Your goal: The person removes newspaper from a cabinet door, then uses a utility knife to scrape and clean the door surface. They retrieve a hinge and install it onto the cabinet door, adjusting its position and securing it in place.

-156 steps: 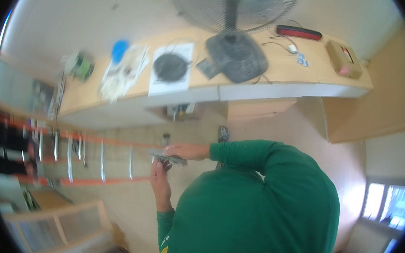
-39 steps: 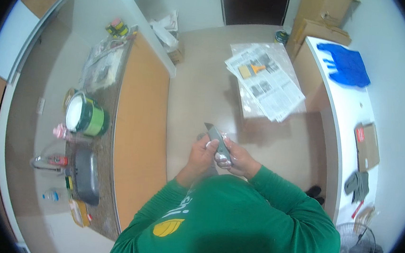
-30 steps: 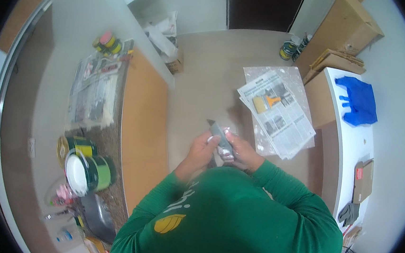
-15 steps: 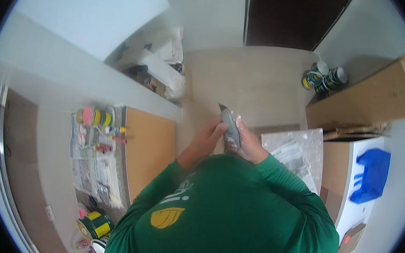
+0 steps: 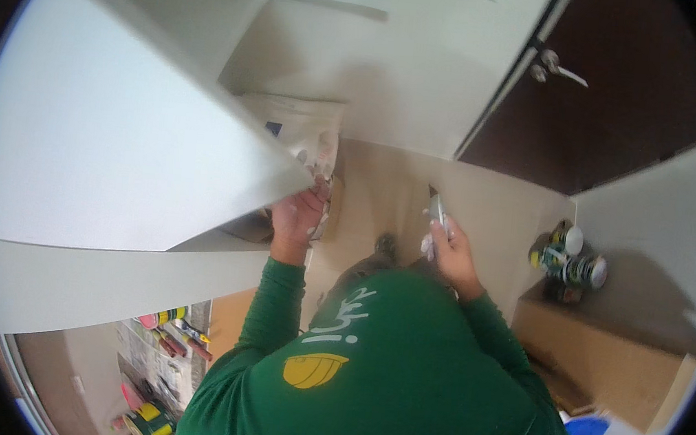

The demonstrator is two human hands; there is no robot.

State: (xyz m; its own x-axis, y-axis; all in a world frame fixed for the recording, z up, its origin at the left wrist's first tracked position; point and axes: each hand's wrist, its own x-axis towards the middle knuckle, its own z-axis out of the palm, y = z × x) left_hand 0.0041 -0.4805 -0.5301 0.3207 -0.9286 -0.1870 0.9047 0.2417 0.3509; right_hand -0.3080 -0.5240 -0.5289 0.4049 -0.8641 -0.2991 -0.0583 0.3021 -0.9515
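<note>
A grey utility knife (image 5: 439,214) with its blade out is in my right hand (image 5: 456,250), which is closed around the handle. The blade points up and away from me. To the left, my left hand (image 5: 296,217) is raised beside the corner of a large white ledge (image 5: 125,134). Its fingers are bent near that corner, and I cannot tell whether they grip or touch anything. Just beyond these fingers lies a whitish bag or sheet (image 5: 321,117) over a cardboard box (image 5: 334,208).
A brown door (image 5: 604,82) with a lever handle stands ahead to the right. Several paint cans (image 5: 569,263) sit by the right wall near a long cardboard box (image 5: 590,355). At lower left, brushes and tools (image 5: 179,339) lie on newspaper beside a green-and-yellow can (image 5: 152,424).
My hands have moved apart: the left has let go of the knife and reached left toward the ledge's corner. The right keeps the knife. My view has turned left.
</note>
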